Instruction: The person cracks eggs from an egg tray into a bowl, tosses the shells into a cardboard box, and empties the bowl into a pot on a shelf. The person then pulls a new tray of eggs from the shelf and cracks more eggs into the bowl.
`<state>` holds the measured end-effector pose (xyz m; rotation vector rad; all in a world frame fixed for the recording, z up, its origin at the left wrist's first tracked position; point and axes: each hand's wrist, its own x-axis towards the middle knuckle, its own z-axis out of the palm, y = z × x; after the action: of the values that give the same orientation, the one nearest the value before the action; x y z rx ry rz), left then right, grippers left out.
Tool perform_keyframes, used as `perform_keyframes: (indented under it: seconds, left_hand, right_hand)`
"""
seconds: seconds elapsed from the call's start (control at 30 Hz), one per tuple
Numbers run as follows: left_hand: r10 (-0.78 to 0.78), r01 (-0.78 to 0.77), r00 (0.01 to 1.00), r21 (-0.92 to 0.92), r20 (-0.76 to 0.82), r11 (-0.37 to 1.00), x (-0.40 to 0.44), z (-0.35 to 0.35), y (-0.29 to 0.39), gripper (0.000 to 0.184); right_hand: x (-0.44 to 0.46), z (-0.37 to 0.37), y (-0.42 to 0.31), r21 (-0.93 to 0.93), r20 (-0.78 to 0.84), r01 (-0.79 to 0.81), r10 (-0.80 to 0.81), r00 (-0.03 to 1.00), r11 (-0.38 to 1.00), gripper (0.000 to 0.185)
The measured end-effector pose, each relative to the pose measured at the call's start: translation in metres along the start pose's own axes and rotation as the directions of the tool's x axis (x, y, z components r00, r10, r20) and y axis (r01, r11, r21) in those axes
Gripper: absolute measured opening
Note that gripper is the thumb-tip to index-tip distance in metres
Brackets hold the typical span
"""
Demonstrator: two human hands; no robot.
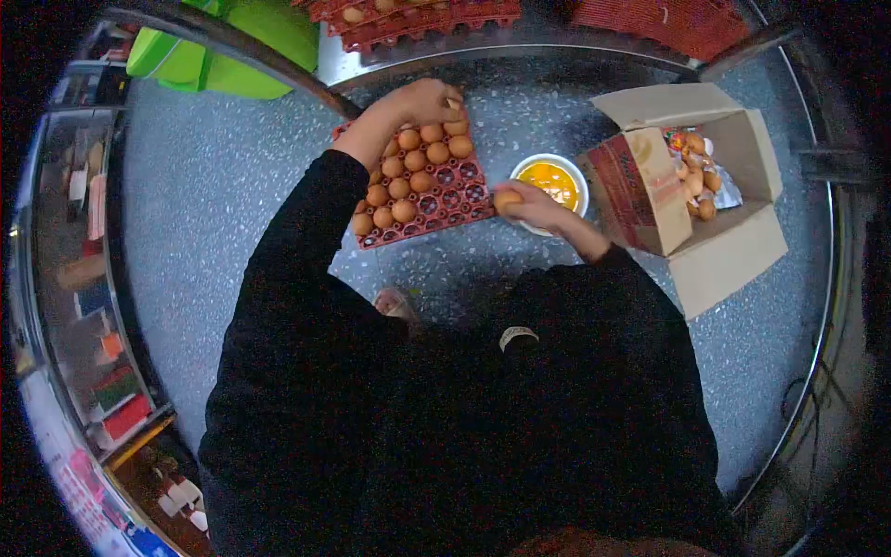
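Observation:
A red egg tray (427, 226) lies on the speckled floor, with brown eggs (399, 187) in many of its cups and bare cups at its near right. Over the tray's far right corner, my left hand (425, 100) curls its fingers around an egg (453, 105), mostly covered by the fingers. My right hand (546, 208) holds a brown egg (506, 200) between the tray and a white bowl (584, 176). Yellow yolks and clear egg liquid (549, 178) lie in the bowl, partly hidden behind my right hand and wrist.
An opened cardboard box (657, 176) at the right holds eggshells (701, 181) and wrappers. Red trays stacked with eggs (418, 23) stand on a metal shelf (520, 54) at the back. A green bin (237, 56) is at the far left, and stocked shelves (83, 251) line the left side.

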<state>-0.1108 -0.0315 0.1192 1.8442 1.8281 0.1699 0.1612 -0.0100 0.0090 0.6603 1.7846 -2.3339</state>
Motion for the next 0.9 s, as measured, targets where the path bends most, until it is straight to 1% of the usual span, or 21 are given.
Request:
perform_keyframes:
  seconds: [0.03, 0.07, 0.1, 0.17, 0.2, 0.23, 0.33, 0.37, 0.4, 0.43, 0.47, 0.5, 0.57, 0.63, 0.67, 0.73, 0.77, 0.8, 0.83, 0.87, 0.9]
  left_hand:
    - [-0.1, 0.1, 0.993, 0.003, 0.07, 0.995, -0.008, -0.001, -0.004, 0.038]
    - [-0.112, 0.111, 0.991, 0.011, 0.07, 0.994, -0.014, -0.003, -0.007, 0.038]
    - [-0.08, 0.081, 0.995, -0.014, 0.058, 0.997, -0.019, -0.003, -0.008, 0.039]
    - [-0.052, 0.053, 0.998, -0.036, 0.036, 0.998, -0.027, -0.005, -0.013, 0.039]
    - [-0.08, 0.081, 0.996, -0.056, 0.028, 0.995, -0.029, -0.005, -0.014, 0.041]
    - [-0.101, 0.103, 0.995, -0.079, 0.022, 0.992, -0.03, -0.006, -0.011, 0.043]
    - [-0.089, 0.084, 0.996, -0.162, -0.024, 0.983, -0.034, -0.015, -0.004, 0.044]
    - [-0.073, 0.064, 0.996, -0.192, -0.041, 0.979, -0.034, -0.02, -0.001, 0.044]
    - [-0.061, 0.051, 0.997, -0.193, -0.043, 0.98, -0.033, -0.026, 0.002, 0.044]
    - [-0.06, 0.04, 0.996, -0.285, -0.063, 0.958, -0.031, -0.033, 0.003, 0.044]
    - [-0.064, 0.03, 0.995, -0.376, -0.078, 0.926, -0.03, -0.038, 0.004, 0.045]
    - [-0.055, 0.021, 0.995, -0.378, -0.079, 0.925, -0.028, -0.044, 0.003, 0.045]
    - [0.015, -0.096, 0.974, -0.355, -0.224, 0.93, -0.023, -0.056, 0.004, 0.044]
    - [-0.027, -0.083, 0.966, -0.408, -0.256, 0.909, -0.024, -0.069, 0.018, 0.048]
    - [-0.026, -0.089, 0.965, -0.42, -0.262, 0.903, -0.022, -0.07, 0.019, 0.047]
    - [-0.018, -0.104, 0.963, -0.432, -0.269, 0.896, -0.018, -0.073, 0.021, 0.046]
    - [-0.019, -0.096, 0.967, -0.432, -0.255, 0.897, -0.017, -0.073, 0.022, 0.045]
    - [-0.023, -0.086, 0.97, -0.431, -0.242, 0.898, -0.016, -0.074, 0.022, 0.044]
    - [-0.025, -0.086, 0.969, -0.431, -0.245, 0.898, -0.015, -0.076, 0.022, 0.044]
    - [-0.008, -0.106, 0.969, -0.446, -0.247, 0.889, -0.015, -0.077, 0.021, 0.043]
    - [0.01, -0.125, 0.969, -0.46, -0.245, 0.879, -0.016, -0.077, 0.021, 0.043]
  right_hand:
    - [0.015, 0.015, -0.002, -0.363, -0.067, 0.177, -0.215, 0.974, 0.915, 0.037]
    - [0.028, 0.025, -0.006, -0.684, -0.051, 0.288, -0.438, 0.898, 0.671, 0.043]
    - [0.037, 0.03, -0.003, -0.679, -0.043, 0.299, -0.443, 0.895, 0.67, 0.043]
    - [0.052, 0.039, -0.004, -0.784, -0.071, 0.136, -0.306, 0.949, 0.605, 0.049]
    - [0.053, 0.041, -0.003, -0.844, -0.048, 0.073, -0.211, 0.976, 0.532, 0.044]
    - [0.056, 0.042, -0.001, -0.845, -0.052, 0.07, -0.212, 0.976, 0.529, 0.044]
    - [0.048, 0.048, -0.006, -0.956, 0.005, 0.078, -0.25, 0.968, 0.284, 0.029]
    - [0.045, 0.044, -0.005, -0.957, -0.005, 0.067, -0.247, 0.969, 0.282, 0.029]
    - [0.041, 0.038, -0.005, -0.95, 0.065, 0.196, -0.46, 0.885, 0.244, 0.028]
    - [0.037, 0.031, -0.005, -0.934, 0.131, 0.313, -0.648, 0.75, 0.173, 0.026]
    - [0.028, 0.022, -0.01, -0.952, -0.079, 0.098, -0.539, 0.839, 0.291, 0.027]
    - [0.016, 0.011, -0.014, -0.916, -0.289, -0.13, -0.402, 0.869, 0.379, 0.027]
    - [-0.027, -0.02, -0.003, -0.856, -0.495, -0.396, -0.303, 0.814, 0.332, 0.028]
    - [-0.069, -0.02, -0.034, -0.63, -0.708, -0.663, 0.053, 0.704, 0.403, 0.031]
    - [-0.079, -0.028, -0.018, -0.567, -0.745, -0.732, 0.145, 0.652, 0.378, 0.031]
    - [-0.075, -0.059, 0.058, -0.518, -0.73, -0.723, 0.204, 0.652, 0.457, 0.031]
    - [-0.068, -0.076, 0.099, -0.492, -0.705, -0.658, 0.183, 0.686, 0.57, 0.031]
    - [-0.064, -0.083, 0.122, -0.355, -0.679, -0.53, 0.178, 0.712, 0.77, 0.032]
    - [-0.062, -0.072, 0.112, 0.091, -0.615, -0.326, 0.31, 0.725, 0.941, 0.033]
    - [-0.066, -0.052, 0.081, 0.152, -0.669, -0.172, 0.229, 0.707, 0.973, 0.031]
    - [-0.066, -0.047, 0.072, 0.153, -0.668, -0.175, 0.232, 0.707, 0.973, 0.031]
